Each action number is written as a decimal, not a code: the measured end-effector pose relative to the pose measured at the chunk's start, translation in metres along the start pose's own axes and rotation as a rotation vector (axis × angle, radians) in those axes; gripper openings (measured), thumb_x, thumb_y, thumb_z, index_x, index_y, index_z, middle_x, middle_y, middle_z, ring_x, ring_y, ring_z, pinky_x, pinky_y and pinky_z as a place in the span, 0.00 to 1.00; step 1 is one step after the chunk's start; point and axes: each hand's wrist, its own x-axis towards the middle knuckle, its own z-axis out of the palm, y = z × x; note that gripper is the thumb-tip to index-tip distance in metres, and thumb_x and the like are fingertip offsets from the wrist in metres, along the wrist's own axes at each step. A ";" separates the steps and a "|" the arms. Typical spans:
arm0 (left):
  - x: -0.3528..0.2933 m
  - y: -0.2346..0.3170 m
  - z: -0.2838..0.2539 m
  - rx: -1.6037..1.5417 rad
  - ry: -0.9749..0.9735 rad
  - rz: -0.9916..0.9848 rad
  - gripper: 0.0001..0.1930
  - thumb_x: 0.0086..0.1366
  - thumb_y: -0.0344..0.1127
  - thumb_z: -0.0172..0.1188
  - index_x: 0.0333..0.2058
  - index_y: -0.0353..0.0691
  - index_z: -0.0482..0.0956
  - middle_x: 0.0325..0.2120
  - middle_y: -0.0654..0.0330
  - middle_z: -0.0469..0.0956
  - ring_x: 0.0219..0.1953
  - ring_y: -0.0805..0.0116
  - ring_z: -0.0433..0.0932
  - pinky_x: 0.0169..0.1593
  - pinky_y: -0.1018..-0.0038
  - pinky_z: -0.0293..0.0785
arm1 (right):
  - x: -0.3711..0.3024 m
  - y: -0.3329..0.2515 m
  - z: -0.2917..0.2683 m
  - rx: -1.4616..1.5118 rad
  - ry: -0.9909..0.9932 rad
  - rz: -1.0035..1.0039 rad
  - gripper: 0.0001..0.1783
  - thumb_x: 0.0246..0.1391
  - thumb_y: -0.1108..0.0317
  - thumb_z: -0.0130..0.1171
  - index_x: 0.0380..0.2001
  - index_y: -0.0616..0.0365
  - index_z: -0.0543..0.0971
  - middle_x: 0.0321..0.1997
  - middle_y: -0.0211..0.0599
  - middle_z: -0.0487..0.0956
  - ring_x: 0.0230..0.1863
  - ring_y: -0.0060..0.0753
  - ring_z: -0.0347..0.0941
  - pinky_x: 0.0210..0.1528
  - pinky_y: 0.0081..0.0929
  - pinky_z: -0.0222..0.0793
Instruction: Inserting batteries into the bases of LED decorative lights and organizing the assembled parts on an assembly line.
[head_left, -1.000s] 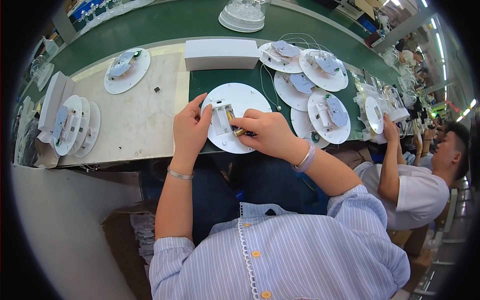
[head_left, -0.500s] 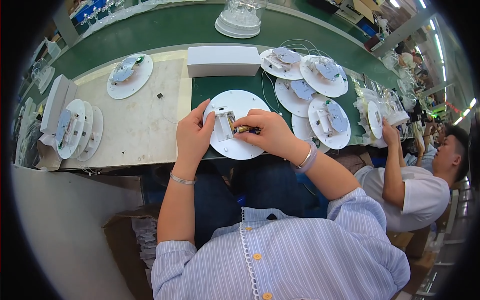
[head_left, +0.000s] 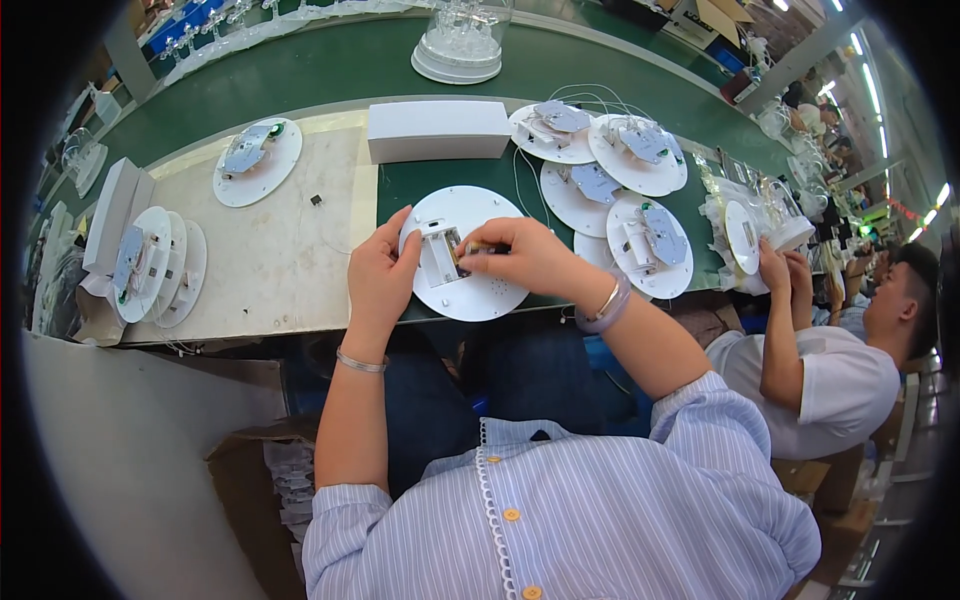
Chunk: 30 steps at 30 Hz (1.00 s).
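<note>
From my seat at the far end of the feed, I see both hands meeting over one white disc [head_left: 488,293] that lies flat at the near edge of the green tabletop [head_left: 396,176]. The open battery compartment [head_left: 435,258] in the disc faces up, left of the disc's middle, so it sits between the two hands. I have the left hand [head_left: 382,262] upright at the disc's left rim, thumb and fingers spread a little apart; its thumb is just beside the compartment, and I cannot tell whether it clamps the rim or only rests against it. My right hand [head_left: 528,258] comes over the disc from the right, thumb and fingers pinched closed around at least one dark-and-gold battery [head_left: 487,247]. That battery is at the fingertips, above the disc and close to the compartment's right side; the fingers hide much of it, so I can't count how many are in the pinch. Beyond the disc I see a long white box [head_left: 438,133], and to the right a cluster of discs with grey plates [head_left: 640,158], some overlapping. Left of the left hand, a pale board [head_left: 310,262] carries a small black piece [head_left: 316,200] and another plated disc [head_left: 270,180], well apart from both hands.
</note>
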 end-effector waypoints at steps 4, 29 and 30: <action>0.001 0.002 0.000 -0.013 0.006 0.002 0.17 0.55 0.34 0.54 0.43 0.33 0.72 0.16 0.63 0.71 0.17 0.82 0.64 0.22 0.83 0.61 | 0.007 -0.014 -0.005 -0.284 -0.008 0.017 0.16 0.41 0.58 0.59 0.25 0.61 0.75 0.20 0.40 0.74 0.23 0.35 0.69 0.27 0.26 0.64; -0.002 0.000 0.000 -0.032 0.024 0.046 0.17 0.54 0.33 0.54 0.43 0.33 0.72 0.18 0.58 0.74 0.17 0.79 0.67 0.23 0.82 0.63 | 0.010 -0.026 -0.014 0.586 -0.274 0.407 0.08 0.52 0.64 0.47 0.32 0.56 0.68 0.20 0.20 0.63 0.13 0.09 0.48 0.12 0.11 0.40; -0.002 0.001 0.000 -0.012 0.020 0.052 0.17 0.54 0.33 0.54 0.43 0.33 0.72 0.18 0.59 0.74 0.17 0.79 0.67 0.22 0.82 0.62 | 0.010 -0.025 -0.016 0.583 -0.276 0.407 0.08 0.52 0.64 0.47 0.32 0.56 0.68 0.20 0.20 0.63 0.13 0.09 0.48 0.12 0.11 0.40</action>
